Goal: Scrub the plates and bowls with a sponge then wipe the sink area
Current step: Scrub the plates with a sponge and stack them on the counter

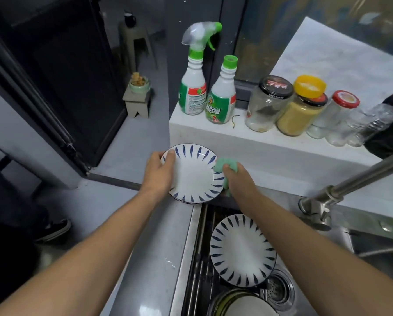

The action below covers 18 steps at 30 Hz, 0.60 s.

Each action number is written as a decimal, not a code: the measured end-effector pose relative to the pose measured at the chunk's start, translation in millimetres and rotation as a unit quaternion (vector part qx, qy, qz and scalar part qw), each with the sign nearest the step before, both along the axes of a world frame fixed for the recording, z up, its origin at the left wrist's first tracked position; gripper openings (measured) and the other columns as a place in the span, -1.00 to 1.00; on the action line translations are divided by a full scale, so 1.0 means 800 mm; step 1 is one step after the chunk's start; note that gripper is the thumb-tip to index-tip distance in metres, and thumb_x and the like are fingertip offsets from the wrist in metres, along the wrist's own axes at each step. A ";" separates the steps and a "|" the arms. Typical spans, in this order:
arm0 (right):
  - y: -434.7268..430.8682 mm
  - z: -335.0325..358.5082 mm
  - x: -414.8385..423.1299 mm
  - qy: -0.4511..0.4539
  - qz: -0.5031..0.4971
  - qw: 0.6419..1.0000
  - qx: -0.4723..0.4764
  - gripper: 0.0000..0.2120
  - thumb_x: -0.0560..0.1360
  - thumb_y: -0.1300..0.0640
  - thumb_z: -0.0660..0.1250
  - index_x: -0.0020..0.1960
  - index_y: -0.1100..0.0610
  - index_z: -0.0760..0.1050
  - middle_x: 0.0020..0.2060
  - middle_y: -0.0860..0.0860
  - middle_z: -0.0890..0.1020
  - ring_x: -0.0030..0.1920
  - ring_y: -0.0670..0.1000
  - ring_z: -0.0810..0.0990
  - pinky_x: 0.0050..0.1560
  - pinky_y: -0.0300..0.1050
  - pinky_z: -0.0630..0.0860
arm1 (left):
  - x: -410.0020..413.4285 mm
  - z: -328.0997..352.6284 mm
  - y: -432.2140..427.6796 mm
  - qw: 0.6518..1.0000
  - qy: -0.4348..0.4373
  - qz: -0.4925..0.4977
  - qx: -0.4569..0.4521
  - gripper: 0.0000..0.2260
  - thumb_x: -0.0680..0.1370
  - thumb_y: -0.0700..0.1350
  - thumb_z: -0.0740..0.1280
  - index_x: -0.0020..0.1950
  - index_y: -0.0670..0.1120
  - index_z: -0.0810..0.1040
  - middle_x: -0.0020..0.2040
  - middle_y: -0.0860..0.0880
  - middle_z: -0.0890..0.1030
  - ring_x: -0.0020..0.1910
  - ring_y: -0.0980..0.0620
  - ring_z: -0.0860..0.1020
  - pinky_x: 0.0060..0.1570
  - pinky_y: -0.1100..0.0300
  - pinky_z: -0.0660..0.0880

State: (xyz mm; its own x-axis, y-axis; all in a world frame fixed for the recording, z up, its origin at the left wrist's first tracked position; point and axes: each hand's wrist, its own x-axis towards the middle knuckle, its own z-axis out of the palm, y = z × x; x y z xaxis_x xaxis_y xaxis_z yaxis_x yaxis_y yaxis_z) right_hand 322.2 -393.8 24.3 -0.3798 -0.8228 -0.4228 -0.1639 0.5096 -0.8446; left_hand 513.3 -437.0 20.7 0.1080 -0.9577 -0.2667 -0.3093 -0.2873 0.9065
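Observation:
A white plate with blue leaf marks rests on the counter at the sink's far left corner. My left hand grips its left rim, thumb on top. My right hand is closed on a green sponge pressed against the plate's right rim. A second plate of the same pattern lies inside the steel sink. A white bowl sits at the sink's near end, partly cut off by the frame.
A steel faucet reaches in from the right. On the white ledge stand two green-capped cleaner bottles and several jars. The drain strainer sits beside the sink plate. A shoe is on the floor at left.

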 end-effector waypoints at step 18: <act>-0.020 -0.027 -0.002 0.125 0.103 0.986 -0.044 -0.71 0.66 0.05 0.17 -0.23 -0.14 0.35 0.03 0.13 0.37 -0.27 0.06 0.42 -0.10 -0.11 0.38 | -0.011 -0.033 -0.022 0.997 -0.072 0.014 0.018 -0.57 0.64 0.20 0.18 0.44 0.05 0.47 0.23 0.02 0.25 0.45 -0.05 0.22 0.50 0.06 0.18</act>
State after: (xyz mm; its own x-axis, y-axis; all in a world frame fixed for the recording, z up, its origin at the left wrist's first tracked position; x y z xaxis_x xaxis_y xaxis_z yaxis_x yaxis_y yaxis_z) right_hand 321.0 -409.5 3.0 -0.2838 -0.9225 -0.2615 -0.4652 0.3710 -0.8037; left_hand 504.1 -454.8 -5.8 0.1733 -0.9439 -0.2812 -0.4270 -0.3293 0.8422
